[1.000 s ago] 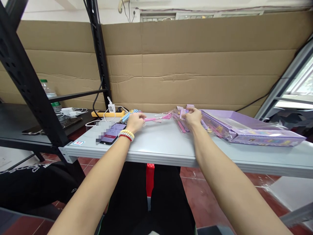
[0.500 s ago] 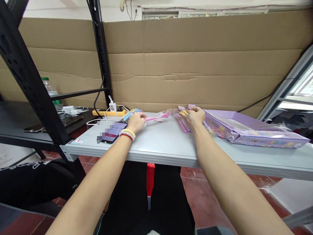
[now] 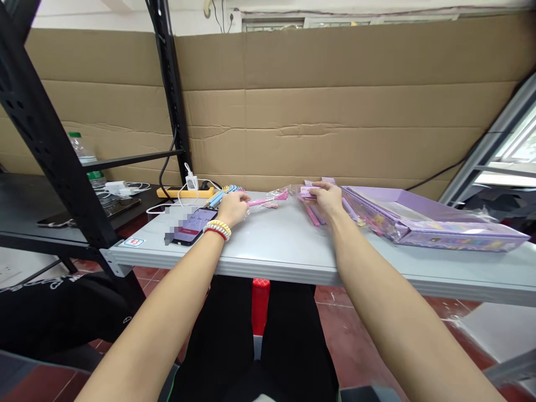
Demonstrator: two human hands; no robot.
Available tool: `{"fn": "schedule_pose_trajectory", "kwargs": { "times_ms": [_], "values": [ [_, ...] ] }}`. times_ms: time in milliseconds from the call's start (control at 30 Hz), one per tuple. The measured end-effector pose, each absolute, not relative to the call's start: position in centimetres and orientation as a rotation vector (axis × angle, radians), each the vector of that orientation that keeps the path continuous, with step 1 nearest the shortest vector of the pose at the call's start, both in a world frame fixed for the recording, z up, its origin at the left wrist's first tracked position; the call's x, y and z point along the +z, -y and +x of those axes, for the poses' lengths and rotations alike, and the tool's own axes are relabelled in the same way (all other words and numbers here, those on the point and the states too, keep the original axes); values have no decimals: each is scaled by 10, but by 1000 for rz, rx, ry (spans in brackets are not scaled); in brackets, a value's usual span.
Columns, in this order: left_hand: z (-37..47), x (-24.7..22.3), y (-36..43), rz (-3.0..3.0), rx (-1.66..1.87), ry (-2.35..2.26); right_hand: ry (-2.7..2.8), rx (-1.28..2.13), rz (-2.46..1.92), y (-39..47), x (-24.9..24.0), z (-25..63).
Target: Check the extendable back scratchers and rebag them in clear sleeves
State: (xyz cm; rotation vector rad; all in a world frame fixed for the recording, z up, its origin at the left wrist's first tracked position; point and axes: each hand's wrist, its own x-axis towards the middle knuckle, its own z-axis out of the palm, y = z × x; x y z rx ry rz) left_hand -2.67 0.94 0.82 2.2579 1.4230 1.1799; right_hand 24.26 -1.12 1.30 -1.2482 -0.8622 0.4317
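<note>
- Left hand [image 3: 234,209]: bare, with yellow, pale grey and red bracelets [image 3: 218,228] around the wrist
- Right hand [image 3: 328,197] and forearm [image 3: 381,285]: bare
- Black trousers [image 3: 221,340] with thin green piping [image 3: 173,384]

Looks like a makeshift workroom or small workshop. Shows in the grey tabletop [image 3: 288,245] bracketed to a black perforated metal upright [image 3: 42,134], in the tall creased cardboard [image 3: 335,111] standing behind, in the yellow power strip [image 3: 201,193] with a white plug [image 3: 191,181], and in the red tiled floor [image 3: 341,340].

There are two hands [image 3: 233,208] [image 3: 329,198], one purple box [image 3: 460,235], one lit phone [image 3: 197,222] and one bottle [image 3: 81,149]
</note>
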Motion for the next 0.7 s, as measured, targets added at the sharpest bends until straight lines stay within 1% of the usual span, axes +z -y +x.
{"fn": "schedule_pose_trajectory", "kwargs": {
  "times_ms": [200, 300, 400, 500, 700],
  "values": [
    [-26, 10, -7, 2200, 1207, -1403, 1038, 338, -1340, 19, 12, 236],
    [-25, 10, -9, 2134, 1215, -1368, 1140, 306, -1305, 24, 14, 224],
    [-24, 10, -10, 2077, 1223, -1328, 1230, 90, -1331, 27, 16, 212],
    [-24, 10, -9, 2050, 1231, -1292, 1267, -167, -1497, 27, 16, 207],
    [-24, 9, -6, 2057, 1217, -1206, 1184, -294, -1702, 25, 11, 210]
  ]
}}
